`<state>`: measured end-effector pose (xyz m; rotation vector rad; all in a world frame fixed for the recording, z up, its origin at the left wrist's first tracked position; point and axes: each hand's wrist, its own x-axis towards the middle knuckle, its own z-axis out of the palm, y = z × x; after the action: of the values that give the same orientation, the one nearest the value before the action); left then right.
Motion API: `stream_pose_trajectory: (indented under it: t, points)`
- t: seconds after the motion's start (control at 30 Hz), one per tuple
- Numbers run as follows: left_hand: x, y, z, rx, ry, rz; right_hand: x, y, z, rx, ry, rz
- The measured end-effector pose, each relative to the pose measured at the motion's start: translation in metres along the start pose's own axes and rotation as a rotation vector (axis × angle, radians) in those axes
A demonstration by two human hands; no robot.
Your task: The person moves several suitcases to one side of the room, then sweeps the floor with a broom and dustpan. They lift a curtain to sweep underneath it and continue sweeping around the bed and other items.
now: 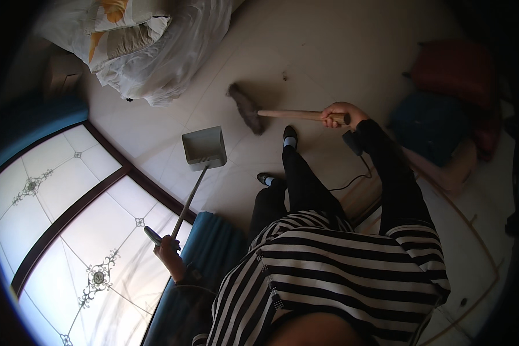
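Note:
My right hand grips the wooden handle of a broom close to its end. The broom's dark bristle head is over the tiled floor, ahead of my feet. My left hand is closed around the upper handle of a long-handled dustpan. Its grey pan faces forward, left of the broom head and apart from it; I cannot tell whether anything lies in it. A small dark clump of debris rests on the floor beyond the broom.
Bedding in a clear plastic cover stands at the far left. Decorated glass panels in a dark frame and a blue curtain are on my left. Red and blue items are piled at right. A cable hangs near my right arm.

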<state>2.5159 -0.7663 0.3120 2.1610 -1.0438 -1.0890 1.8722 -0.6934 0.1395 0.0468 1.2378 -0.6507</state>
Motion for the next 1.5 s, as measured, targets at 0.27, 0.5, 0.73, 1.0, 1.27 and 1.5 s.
stream_pose_trajectory:
  t: [0.27,0.5,0.73,1.0,1.27,1.5]
  points:
    - [0.046,0.020,0.073,0.019,-0.103,0.028,-0.064,-0.030,-0.096,0.095,0.202,-0.029]
    - [0.072,0.091,0.165,0.306,-0.168,0.133,-0.110,0.041,-0.067,0.249,0.208,-0.242]
    - [0.116,0.176,0.275,0.698,-0.247,0.355,-0.119,0.050,-0.008,0.197,0.261,-0.368]
    - [0.209,0.248,0.398,0.708,-0.535,0.671,-0.084,0.054,0.043,0.519,0.370,-0.233]
    - [0.292,0.292,0.494,0.837,-0.747,0.885,-0.028,0.087,0.165,0.963,0.616,-0.255]
    - [0.306,0.350,0.580,1.087,-0.870,0.879,0.035,0.075,0.118,1.079,0.854,-0.168]
